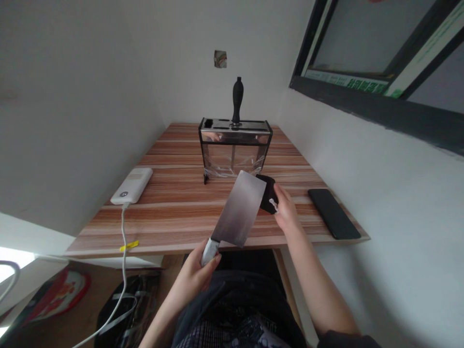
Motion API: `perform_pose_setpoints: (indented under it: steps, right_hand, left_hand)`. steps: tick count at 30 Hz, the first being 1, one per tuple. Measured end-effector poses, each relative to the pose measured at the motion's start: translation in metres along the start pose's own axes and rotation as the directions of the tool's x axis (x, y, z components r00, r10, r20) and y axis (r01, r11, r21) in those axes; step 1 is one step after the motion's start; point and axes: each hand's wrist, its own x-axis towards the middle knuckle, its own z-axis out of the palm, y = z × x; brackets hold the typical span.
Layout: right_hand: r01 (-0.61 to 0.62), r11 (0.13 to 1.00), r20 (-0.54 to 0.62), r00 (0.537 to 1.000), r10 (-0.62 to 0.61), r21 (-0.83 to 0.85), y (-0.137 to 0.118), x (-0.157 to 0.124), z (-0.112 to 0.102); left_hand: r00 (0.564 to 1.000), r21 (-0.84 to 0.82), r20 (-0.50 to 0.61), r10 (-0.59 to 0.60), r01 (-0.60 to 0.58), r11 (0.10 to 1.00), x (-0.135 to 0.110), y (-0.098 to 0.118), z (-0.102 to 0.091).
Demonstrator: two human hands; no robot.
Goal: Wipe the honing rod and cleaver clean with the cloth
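Observation:
My left hand (200,267) is closed around the pale handle of a cleaver (241,208). Its broad metal blade points up and away, over the front part of the table. In my right hand (287,208) is a black cloth-like piece (267,194) with a small white bit on it, held beside the blade's right edge. Whether the black piece touches the blade I cannot tell. Behind the cleaver stands a clear-fronted knife block (235,153) with a dark frame and a slotted metal top. A black handle (237,100) sticks up from that top.
On the wood-grain table (174,193), a white power bank (132,186) lies at the left, its white cable (124,266) hanging over the front edge. A black phone (333,213) rests near the right edge. Walls border the table, with a window frame (362,101) at upper right.

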Motion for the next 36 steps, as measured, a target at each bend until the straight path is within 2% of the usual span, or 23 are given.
perform_pose_setpoints:
  steps: [2, 5, 7, 10, 15, 19, 24, 28, 30, 32, 33, 34, 36]
  right_hand:
    - [-0.050, 0.998, 0.038, 0.998, 0.049, 0.044, 0.000, -0.002, -0.001]
    - [-0.043, 0.999, 0.126, 0.991, 0.044, -0.006, -0.001, -0.005, -0.002]
    - [0.002, 0.997, 0.173, 0.985, 0.012, -0.078, 0.000, -0.007, -0.004]
    - [0.119, 0.972, 0.181, 0.980, -0.082, -0.201, 0.004, -0.008, -0.008]
    - [0.274, 0.878, 0.186, 0.959, -0.216, -0.393, 0.009, -0.005, -0.019]
    - [0.321, 0.818, 0.210, 0.946, -0.248, -0.477, 0.010, -0.007, -0.028]
    - [0.398, 0.683, 0.199, 0.914, -0.354, -0.612, 0.000, -0.018, -0.032]
    - [0.502, 0.620, 0.189, 0.845, -0.501, -0.603, -0.016, -0.048, -0.029]
    - [0.524, 0.659, 0.179, 0.836, -0.518, -0.540, -0.022, -0.075, -0.026]
    - [0.482, 0.715, 0.221, 0.874, -0.432, -0.507, -0.026, -0.105, -0.020]
    - [0.469, 0.722, 0.278, 0.883, -0.378, -0.509, -0.028, -0.121, -0.015]
    - [0.464, 0.724, 0.350, 0.881, -0.319, -0.510, -0.029, -0.135, -0.010]
    - [0.495, 0.737, 0.477, 0.838, -0.264, -0.462, -0.030, -0.157, 0.002]
  left_hand:
    - [1.000, 0.003, -0.002, 0.009, -0.009, 1.000, 0.000, -0.001, -0.001]
    - [1.000, 0.001, 0.006, 0.025, -0.025, 1.000, 0.000, -0.001, -0.002]
    - [0.999, -0.006, 0.007, 0.035, -0.035, 0.999, 0.000, -0.001, -0.003]
    - [0.999, -0.021, -0.003, 0.042, -0.042, 0.999, 0.000, 0.001, -0.002]
    - [0.999, -0.060, -0.022, 0.044, -0.045, 0.997, -0.001, 0.003, -0.002]
    - [0.996, -0.098, -0.076, 0.042, -0.050, 0.994, -0.004, 0.006, 0.000]
    - [0.989, -0.147, -0.128, 0.072, -0.091, 0.985, -0.004, 0.010, 0.004]
    - [0.989, -0.254, -0.129, 0.076, -0.107, 0.961, -0.004, 0.011, 0.005]
    - [0.988, -0.310, -0.125, 0.088, -0.123, 0.943, -0.004, 0.012, 0.007]
    - [0.987, -0.351, -0.134, 0.094, -0.136, 0.926, -0.004, 0.013, 0.010]
    - [0.987, -0.370, -0.131, 0.092, -0.135, 0.919, -0.004, 0.013, 0.012]
    - [0.988, -0.388, -0.126, 0.089, -0.131, 0.912, -0.003, 0.013, 0.014]
    - [0.991, -0.420, -0.107, 0.086, -0.124, 0.899, -0.002, 0.012, 0.017]
